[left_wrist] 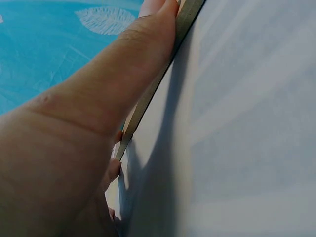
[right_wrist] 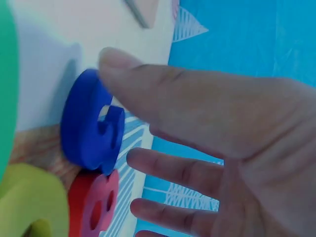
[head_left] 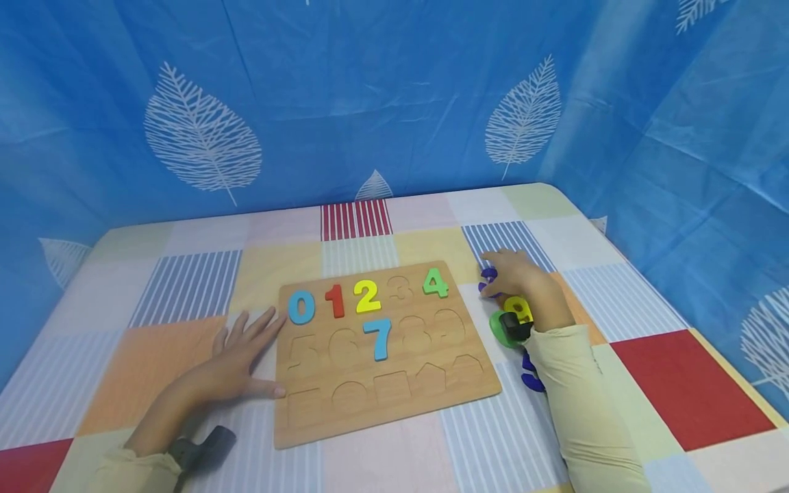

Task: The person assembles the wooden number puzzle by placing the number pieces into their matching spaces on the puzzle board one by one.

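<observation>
A wooden number board (head_left: 394, 394) lies on the table, bearing a blue 0 (head_left: 301, 307), a red 1 (head_left: 335, 301), a yellow 2 (head_left: 367, 296), a green 4 (head_left: 435, 283) and a light blue 7 (head_left: 378, 339). My left hand (head_left: 237, 366) rests at the board's left edge, fingers spread, its thumb touching the edge. Right of the board, my right hand (head_left: 524, 284) is over loose pieces. Its thumb lies at the upper edge of a dark blue 3 (right_wrist: 89, 123), while the other visible fingers stand apart from it. Part of that piece is hidden by the thumb.
Beside the 3 is a red 8 (right_wrist: 94, 205). A yellow 9 (head_left: 519, 308), a green piece (head_left: 501, 331) and another dark blue piece (head_left: 531, 375) lie near the right forearm. A blue leaf-print curtain (head_left: 370, 103) stands behind the checked tablecloth (head_left: 684, 383).
</observation>
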A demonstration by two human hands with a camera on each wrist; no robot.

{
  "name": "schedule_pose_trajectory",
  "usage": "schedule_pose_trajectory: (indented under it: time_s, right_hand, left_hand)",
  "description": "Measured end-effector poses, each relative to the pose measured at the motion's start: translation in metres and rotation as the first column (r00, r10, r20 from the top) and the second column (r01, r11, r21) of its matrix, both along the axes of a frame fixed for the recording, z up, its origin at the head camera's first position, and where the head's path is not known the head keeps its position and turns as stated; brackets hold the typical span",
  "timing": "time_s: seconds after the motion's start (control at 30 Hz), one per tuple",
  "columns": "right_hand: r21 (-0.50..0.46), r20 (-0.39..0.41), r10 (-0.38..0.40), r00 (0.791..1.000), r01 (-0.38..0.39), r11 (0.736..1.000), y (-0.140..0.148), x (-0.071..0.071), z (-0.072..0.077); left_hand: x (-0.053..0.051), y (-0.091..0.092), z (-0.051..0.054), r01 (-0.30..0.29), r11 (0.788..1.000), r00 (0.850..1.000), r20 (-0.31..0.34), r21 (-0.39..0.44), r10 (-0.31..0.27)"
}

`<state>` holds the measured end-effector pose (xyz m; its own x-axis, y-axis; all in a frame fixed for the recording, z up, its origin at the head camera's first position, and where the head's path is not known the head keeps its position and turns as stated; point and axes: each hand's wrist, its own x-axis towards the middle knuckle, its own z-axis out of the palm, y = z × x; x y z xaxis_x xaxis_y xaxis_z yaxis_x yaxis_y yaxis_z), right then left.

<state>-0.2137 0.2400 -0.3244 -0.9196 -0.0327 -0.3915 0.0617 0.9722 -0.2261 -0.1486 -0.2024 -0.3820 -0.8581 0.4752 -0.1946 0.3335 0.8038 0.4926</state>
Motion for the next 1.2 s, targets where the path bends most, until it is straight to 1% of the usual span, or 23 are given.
schedule_pose_trajectory:
  time_s: [0.03,0.17,0.27,0.37,0.53,0.67,0.77,0.93,1.1,1.2]
  right_hand:
    - [0.003,0.018,-0.02,1.0,0.02,1.0,0.001,0.0,-0.001]
    - [0.026,0.053,-0.035,0.998,0.034,0.999,0.005,-0.002,-0.005]
    - [0.032,0.054,-0.023,0.998,0.021,0.999,0.006,-0.003,-0.008]
    - [0.006,0.061,-0.035,0.997,0.035,0.999,0.006,-0.003,-0.008]
    - [-0.01,0.066,-0.048,0.997,0.048,0.999,0.005,-0.003,-0.007]
    - [-0.012,0.06,-0.037,0.998,0.037,0.999,0.003,-0.003,-0.006]
    - [-0.016,0.032,-0.006,0.999,0.006,1.0,0.001,-0.004,-0.003]
    - [-0.013,-0.052,0.07,0.996,-0.07,0.997,-0.009,-0.004,0.001]
    - [-0.024,-0.116,0.133,0.984,-0.137,0.99,-0.019,-0.005,-0.003]
    - [-0.008,-0.169,0.187,0.968,-0.191,0.981,-0.027,-0.005,-0.005]
  left_hand:
    - [0.0,0.0,0.0,-0.002,1.0,1.0,0.001,0.001,0.002]
    - [0.001,-0.001,0.001,-0.002,1.0,1.0,0.003,-0.001,0.002]
    - [0.001,-0.001,0.0,0.001,1.0,1.0,-0.001,-0.002,-0.001]
    - [0.001,-0.001,0.001,-0.001,1.0,1.0,0.0,-0.002,0.001]
    - [0.002,-0.001,0.001,-0.008,1.0,1.0,0.008,-0.005,0.008]
    - [0.001,-0.002,0.0,-0.006,1.0,1.0,-0.003,-0.011,0.006]
    - [0.001,-0.002,-0.002,-0.007,1.0,1.0,-0.008,-0.018,0.007]
    - [0.0,-0.001,-0.001,-0.008,1.0,1.0,-0.004,-0.024,0.008]
    - [0.0,0.001,0.0,-0.003,1.0,1.0,-0.005,-0.019,0.002]
    - [0.001,0.001,0.001,0.003,1.0,1.0,-0.009,-0.008,-0.003]
